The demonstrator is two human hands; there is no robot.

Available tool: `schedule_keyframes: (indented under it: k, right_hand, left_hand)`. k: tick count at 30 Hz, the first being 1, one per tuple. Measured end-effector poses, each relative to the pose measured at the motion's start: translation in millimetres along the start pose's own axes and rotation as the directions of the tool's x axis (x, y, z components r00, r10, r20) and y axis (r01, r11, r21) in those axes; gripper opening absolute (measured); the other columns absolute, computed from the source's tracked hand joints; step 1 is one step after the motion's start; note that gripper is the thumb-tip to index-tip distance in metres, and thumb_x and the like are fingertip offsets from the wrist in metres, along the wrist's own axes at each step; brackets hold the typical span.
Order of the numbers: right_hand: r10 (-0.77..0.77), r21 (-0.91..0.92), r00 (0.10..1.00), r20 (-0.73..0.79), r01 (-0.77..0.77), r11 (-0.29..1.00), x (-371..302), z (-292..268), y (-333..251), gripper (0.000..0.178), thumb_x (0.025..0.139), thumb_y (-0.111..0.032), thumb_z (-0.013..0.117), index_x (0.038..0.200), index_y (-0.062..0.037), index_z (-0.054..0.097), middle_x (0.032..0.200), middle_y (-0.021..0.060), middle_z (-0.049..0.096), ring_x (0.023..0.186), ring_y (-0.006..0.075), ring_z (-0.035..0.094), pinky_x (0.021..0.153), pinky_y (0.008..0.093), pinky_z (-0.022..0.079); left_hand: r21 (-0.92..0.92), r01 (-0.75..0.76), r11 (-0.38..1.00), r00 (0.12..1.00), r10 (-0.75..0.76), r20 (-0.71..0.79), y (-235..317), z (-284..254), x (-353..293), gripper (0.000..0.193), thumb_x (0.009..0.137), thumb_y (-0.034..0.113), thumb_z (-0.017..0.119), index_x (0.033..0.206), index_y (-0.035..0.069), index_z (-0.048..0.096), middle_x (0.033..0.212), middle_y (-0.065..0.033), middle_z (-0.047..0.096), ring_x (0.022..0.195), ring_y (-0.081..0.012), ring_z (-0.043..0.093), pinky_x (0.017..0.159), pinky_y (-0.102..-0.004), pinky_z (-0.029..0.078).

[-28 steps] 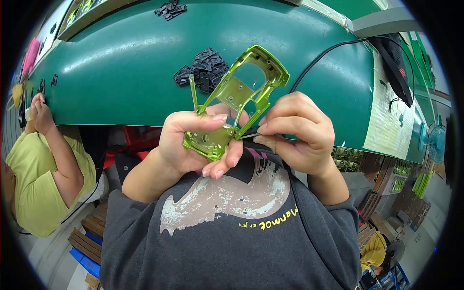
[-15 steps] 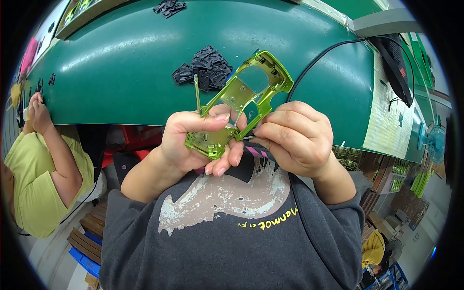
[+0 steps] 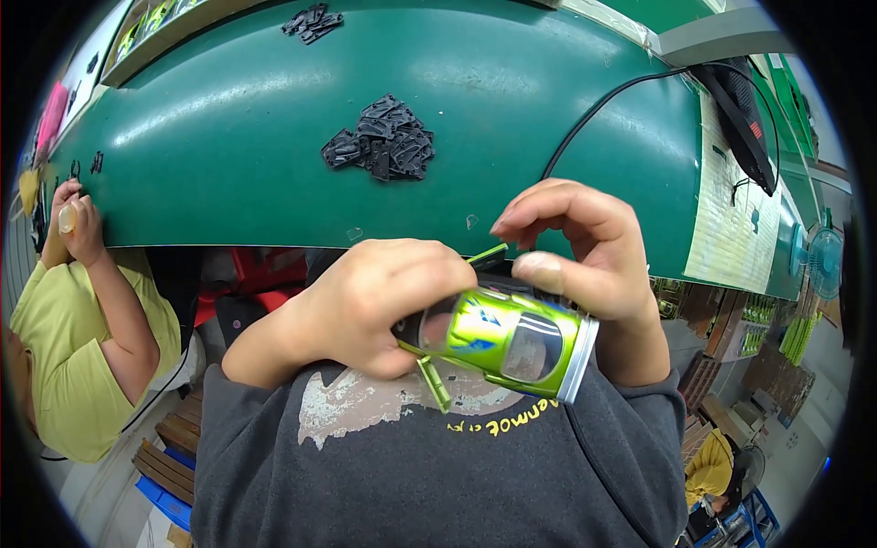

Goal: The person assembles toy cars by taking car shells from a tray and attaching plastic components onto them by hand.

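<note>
My left hand [image 3: 370,297] is closed around one end of a lime-green toy car body shell [image 3: 480,327] with blue markings. The shell lies with its outer side up, in front of my chest. One door [image 3: 435,384] swings out on the near side, and another door [image 3: 488,256] sticks out on the far side. Just above the shell is my right hand [image 3: 598,242], its thumb and curled fingers apart with nothing seen between them. Its thumb lies close to the far door; whether it touches the shell I cannot tell.
A heap of flat black plastic parts [image 3: 384,142] lies on the green table [image 3: 228,173], with a smaller heap [image 3: 312,24] farther back. A black cable [image 3: 585,128] runs across the right side. At the left, a co-worker's hand [image 3: 82,228] handles something at the table edge.
The shell has been turned over from its inner side to its painted outer side and lowered toward my chest. My right hand's fingers have come off it and spread apart.
</note>
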State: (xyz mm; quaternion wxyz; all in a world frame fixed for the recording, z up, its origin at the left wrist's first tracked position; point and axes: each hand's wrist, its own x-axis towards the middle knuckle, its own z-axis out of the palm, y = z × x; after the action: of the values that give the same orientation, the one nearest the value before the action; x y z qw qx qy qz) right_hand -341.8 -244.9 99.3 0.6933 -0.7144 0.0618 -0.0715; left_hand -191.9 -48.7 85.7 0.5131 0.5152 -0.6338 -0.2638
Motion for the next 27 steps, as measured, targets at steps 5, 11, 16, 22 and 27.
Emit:
schedule_keyframes:
  k: [5, 11, 16, 22, 27]
  right_hand:
    - [-0.145, -0.242, 0.985, 0.096, 0.165, 0.956, 4, 0, -6, 0.020, 0.073, -0.003, 0.078, 0.093, -0.0025, 0.071, 0.085, 0.0097, 0.070, 0.078, 0.0210, 0.068, 0.068, 0.0302, 0.054]
    - [-0.208, -0.406, 0.972, 0.112, 0.236, 0.883, 8, 5, -7, 0.020, 0.069, -0.002, 0.078, 0.087, -0.0040, 0.071, 0.082, 0.0101, 0.069, 0.075, 0.0252, 0.068, 0.064, 0.0330, 0.053]
    - [-0.241, -0.433, 0.964, 0.113, 0.267, 0.861, 9, 8, -3, 0.019, 0.066, -0.001, 0.078, 0.083, -0.0034, 0.071, 0.077, 0.0101, 0.068, 0.069, 0.0258, 0.067, 0.059, 0.0340, 0.052]
    - [-0.331, -0.437, 0.940, 0.081, 0.332, 0.836, 10, 14, 5, 0.016, 0.065, -0.001, 0.078, 0.080, -0.0032, 0.070, 0.073, 0.0095, 0.068, 0.064, 0.0248, 0.065, 0.055, 0.0337, 0.051]
    - [-0.225, -0.348, 0.971, 0.074, 0.237, 0.907, 17, 14, 8, 0.013, 0.069, -0.001, 0.077, 0.080, -0.0034, 0.071, 0.074, 0.0089, 0.068, 0.066, 0.0242, 0.066, 0.058, 0.0325, 0.052]
  left_hand:
    - [0.215, -0.102, 0.971, 0.991, 0.081, 0.103, 3, -1, 0, 0.057, 0.063, 0.003, 0.075, 0.116, 0.001, 0.056, 0.098, -0.0166, 0.064, 0.072, -0.0338, 0.064, 0.062, -0.0410, 0.052]
    - [0.203, -0.080, 0.976, 0.996, 0.088, -0.027, -4, 2, -5, 0.067, 0.075, -0.001, 0.073, 0.132, -0.001, 0.038, 0.097, -0.0158, 0.065, 0.069, -0.0301, 0.065, 0.061, -0.0397, 0.051]
    - [0.205, -0.097, 0.974, 0.994, 0.107, -0.037, -2, 2, -3, 0.073, 0.072, -0.004, 0.072, 0.135, -0.004, 0.036, 0.092, -0.0144, 0.065, 0.065, -0.0278, 0.062, 0.057, -0.0376, 0.048]
    - [0.220, -0.058, 0.974, 0.998, 0.055, 0.021, -1, -2, -5, 0.079, 0.065, -0.006, 0.072, 0.136, -0.005, 0.038, 0.093, -0.0143, 0.066, 0.067, -0.0277, 0.062, 0.057, -0.0372, 0.047]
    - [0.288, -0.041, 0.957, 0.992, 0.004, 0.127, -1, -8, -4, 0.065, 0.054, 0.002, 0.072, 0.118, 0.004, 0.060, 0.095, -0.0137, 0.064, 0.070, -0.0286, 0.063, 0.058, -0.0380, 0.048]
